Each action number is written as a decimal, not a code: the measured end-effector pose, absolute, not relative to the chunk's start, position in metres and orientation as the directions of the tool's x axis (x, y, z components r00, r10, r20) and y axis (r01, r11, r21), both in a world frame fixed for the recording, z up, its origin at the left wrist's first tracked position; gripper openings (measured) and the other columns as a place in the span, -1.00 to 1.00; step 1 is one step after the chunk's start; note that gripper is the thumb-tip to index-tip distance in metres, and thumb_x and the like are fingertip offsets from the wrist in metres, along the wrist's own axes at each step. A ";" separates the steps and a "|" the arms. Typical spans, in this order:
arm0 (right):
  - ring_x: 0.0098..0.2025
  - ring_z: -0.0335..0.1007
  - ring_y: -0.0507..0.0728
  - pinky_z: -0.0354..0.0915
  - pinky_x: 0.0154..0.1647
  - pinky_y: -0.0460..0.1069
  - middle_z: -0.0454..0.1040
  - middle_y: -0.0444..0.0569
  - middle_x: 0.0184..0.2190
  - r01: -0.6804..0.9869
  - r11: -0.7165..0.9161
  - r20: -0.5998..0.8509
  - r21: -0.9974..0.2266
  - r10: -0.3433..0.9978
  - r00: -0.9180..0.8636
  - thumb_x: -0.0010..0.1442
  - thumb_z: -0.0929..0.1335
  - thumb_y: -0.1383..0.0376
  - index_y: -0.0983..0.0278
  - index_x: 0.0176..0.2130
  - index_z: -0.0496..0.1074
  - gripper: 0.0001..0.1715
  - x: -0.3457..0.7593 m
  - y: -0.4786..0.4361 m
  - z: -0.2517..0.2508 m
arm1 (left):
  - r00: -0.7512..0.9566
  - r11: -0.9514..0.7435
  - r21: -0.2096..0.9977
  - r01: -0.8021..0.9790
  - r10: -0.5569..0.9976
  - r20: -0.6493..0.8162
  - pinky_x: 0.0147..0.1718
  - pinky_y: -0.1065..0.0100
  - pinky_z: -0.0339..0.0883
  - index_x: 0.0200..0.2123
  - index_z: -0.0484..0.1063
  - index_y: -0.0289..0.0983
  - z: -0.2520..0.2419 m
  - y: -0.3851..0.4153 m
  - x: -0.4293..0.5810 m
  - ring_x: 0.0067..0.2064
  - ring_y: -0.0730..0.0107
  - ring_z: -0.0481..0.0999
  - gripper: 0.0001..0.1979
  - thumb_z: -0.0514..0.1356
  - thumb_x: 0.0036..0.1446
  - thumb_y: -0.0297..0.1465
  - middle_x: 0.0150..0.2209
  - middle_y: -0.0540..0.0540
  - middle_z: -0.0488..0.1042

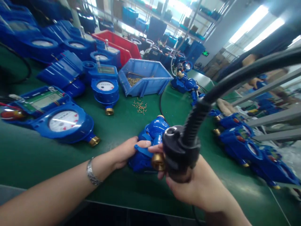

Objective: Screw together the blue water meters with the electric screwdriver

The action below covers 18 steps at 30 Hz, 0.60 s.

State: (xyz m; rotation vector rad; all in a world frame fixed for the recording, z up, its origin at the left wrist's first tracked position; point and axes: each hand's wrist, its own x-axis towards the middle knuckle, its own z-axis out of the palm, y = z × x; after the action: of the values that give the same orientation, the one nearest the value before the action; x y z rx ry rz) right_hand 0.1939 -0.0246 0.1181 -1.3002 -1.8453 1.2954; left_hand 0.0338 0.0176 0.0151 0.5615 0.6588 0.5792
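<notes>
A blue water meter (141, 160) with brass ends lies on the green table near its front edge. My left hand (128, 150) grips its left side, thumb on top. My right hand (190, 185) is wrapped round a black corded power tool (180, 150), which stands in front of the meter's right side. Some of the right fingers reach the meter beside its brass fitting (158, 161). The tool's lower end is hidden by my right hand. Behind the meter, several small screws (140, 107) are scattered on the table.
A blue bin (150, 84) with screws and a red bin (117, 44) stand behind. Several blue meters (63, 122) fill the left, and more (244, 141) line the right. The tool's thick black cable (254, 67) arches to the upper right. Another person's hand (250, 59) shows there.
</notes>
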 end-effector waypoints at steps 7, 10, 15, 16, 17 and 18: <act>-0.27 0.44 0.13 0.44 -0.30 0.00 0.46 -0.07 -0.22 0.387 0.068 -0.115 -0.920 0.895 -0.432 -0.19 0.29 0.63 0.20 -0.10 0.33 -0.36 0.210 -0.026 0.111 | 0.634 0.689 0.666 -0.286 0.658 -0.407 -0.11 0.16 0.34 -0.10 0.44 -0.33 0.009 0.020 0.032 -0.15 0.13 0.53 -0.56 0.30 -0.06 -0.28 -0.17 -0.22 0.57; -0.18 0.43 0.18 0.42 -0.16 0.06 0.48 -0.06 -0.22 0.419 0.037 -0.166 -0.907 0.883 -0.438 -0.21 0.27 0.65 0.21 -0.10 0.33 -0.33 0.228 -0.029 0.108 | 0.651 0.724 0.641 -0.256 0.619 -0.439 -0.12 0.14 0.35 -0.14 0.42 -0.40 0.008 0.022 0.031 -0.19 0.11 0.55 -0.54 0.33 -0.12 -0.29 -0.25 -0.25 0.58; -0.26 0.45 0.20 0.45 -0.28 0.05 0.51 -0.02 -0.26 0.504 0.060 -0.194 -0.862 0.878 -0.437 -0.23 0.34 0.59 0.24 -0.14 0.42 -0.41 0.251 -0.033 0.104 | 0.626 0.755 0.606 -0.249 0.603 -0.494 -0.12 0.08 0.35 -0.16 0.38 -0.39 0.011 0.023 0.029 -0.20 0.08 0.55 -0.51 0.36 -0.18 -0.30 -0.25 -0.27 0.57; -0.29 0.46 0.20 0.45 -0.33 0.05 0.51 -0.01 -0.26 0.519 0.068 -0.210 -0.852 0.864 -0.458 -0.22 0.36 0.57 0.24 -0.13 0.43 -0.40 0.255 -0.033 0.106 | 0.622 0.759 0.603 -0.245 0.600 -0.502 -0.11 0.07 0.35 -0.14 0.37 -0.39 0.012 0.023 0.029 -0.19 0.07 0.55 -0.50 0.36 -0.18 -0.30 -0.24 -0.27 0.57; -0.34 0.46 0.19 0.45 -0.38 0.04 0.51 0.00 -0.28 0.529 0.077 -0.219 -0.845 0.853 -0.474 -0.21 0.37 0.54 0.23 -0.12 0.43 -0.41 0.260 -0.033 0.110 | 0.622 0.762 0.600 -0.243 0.597 -0.507 -0.10 0.07 0.34 -0.13 0.36 -0.39 0.012 0.022 0.029 -0.19 0.07 0.55 -0.48 0.36 -0.18 -0.30 -0.23 -0.28 0.57; -0.38 0.46 0.18 0.45 -0.41 0.04 0.52 0.00 -0.32 0.539 0.076 -0.224 -0.839 0.854 -0.469 -0.19 0.39 0.52 0.23 -0.10 0.43 -0.42 0.265 -0.032 0.115 | 0.625 0.766 0.595 -0.245 0.593 -0.507 -0.08 0.07 0.34 -0.12 0.35 -0.40 0.012 0.022 0.029 -0.18 0.07 0.54 -0.47 0.36 -0.18 -0.30 -0.23 -0.28 0.56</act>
State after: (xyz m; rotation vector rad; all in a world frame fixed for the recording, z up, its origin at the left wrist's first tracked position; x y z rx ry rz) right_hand 0.2646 -0.0323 0.1153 -1.3883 -2.0339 1.3474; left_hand 0.0291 0.0222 0.0123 0.5081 0.7519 0.5050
